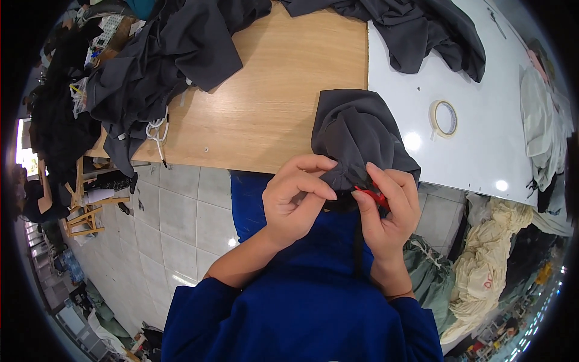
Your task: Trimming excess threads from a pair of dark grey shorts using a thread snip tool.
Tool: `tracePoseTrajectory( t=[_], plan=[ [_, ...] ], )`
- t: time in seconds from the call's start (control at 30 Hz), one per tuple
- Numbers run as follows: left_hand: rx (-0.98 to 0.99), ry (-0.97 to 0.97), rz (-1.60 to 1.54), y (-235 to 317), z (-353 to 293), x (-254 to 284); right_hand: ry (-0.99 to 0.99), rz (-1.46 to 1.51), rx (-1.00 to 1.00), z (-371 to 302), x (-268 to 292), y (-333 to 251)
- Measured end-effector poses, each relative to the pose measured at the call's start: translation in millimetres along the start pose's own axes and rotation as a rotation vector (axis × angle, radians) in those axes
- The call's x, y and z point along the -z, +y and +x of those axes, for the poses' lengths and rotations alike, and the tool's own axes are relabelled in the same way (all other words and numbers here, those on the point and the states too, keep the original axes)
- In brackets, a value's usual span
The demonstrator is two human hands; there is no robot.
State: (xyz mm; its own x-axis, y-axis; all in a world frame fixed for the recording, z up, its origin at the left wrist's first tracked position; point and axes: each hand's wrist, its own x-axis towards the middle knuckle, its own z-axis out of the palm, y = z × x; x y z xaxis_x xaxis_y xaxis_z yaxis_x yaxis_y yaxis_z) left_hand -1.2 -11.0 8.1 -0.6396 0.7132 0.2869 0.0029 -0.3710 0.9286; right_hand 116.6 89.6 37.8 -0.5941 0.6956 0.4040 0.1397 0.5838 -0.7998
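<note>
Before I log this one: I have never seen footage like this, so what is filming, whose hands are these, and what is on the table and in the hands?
A wide fisheye camera worn on a person's head looks down, so straight edges bend. The two bare hands are that person's own, in blue sleeves. The left hand pinches a fold of dark grey cloth. The right hand holds a small red tool against that fold; what kind it is cannot be told. The cloth rests on a wooden table that joins a white table. More dark cloth is heaped farther back, and a roll of tape lies on the white one.
</note>
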Motion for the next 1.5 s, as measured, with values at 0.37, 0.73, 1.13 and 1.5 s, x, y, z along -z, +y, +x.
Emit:
tracePoseTrajectory(
  t=[0.37, 0.73, 1.13, 1.5],
  plan=[
    [-0.003, 0.024, -0.003, -2, 0, -3, 0.008, 0.096, -0.061, -7, -1, 7],
    [0.003, 0.017, -0.015, -3, 0, -4, 0.019, 0.051, 0.035, -4, -2, 10],
    [0.009, 0.028, -0.039, -5, -1, -6, 0.046, 0.039, 0.049, -7, 1, 11],
    [0.023, 0.032, -0.044, -4, -3, -7, 0.036, 0.010, 0.058, -8, 3, 11]
  ],
)
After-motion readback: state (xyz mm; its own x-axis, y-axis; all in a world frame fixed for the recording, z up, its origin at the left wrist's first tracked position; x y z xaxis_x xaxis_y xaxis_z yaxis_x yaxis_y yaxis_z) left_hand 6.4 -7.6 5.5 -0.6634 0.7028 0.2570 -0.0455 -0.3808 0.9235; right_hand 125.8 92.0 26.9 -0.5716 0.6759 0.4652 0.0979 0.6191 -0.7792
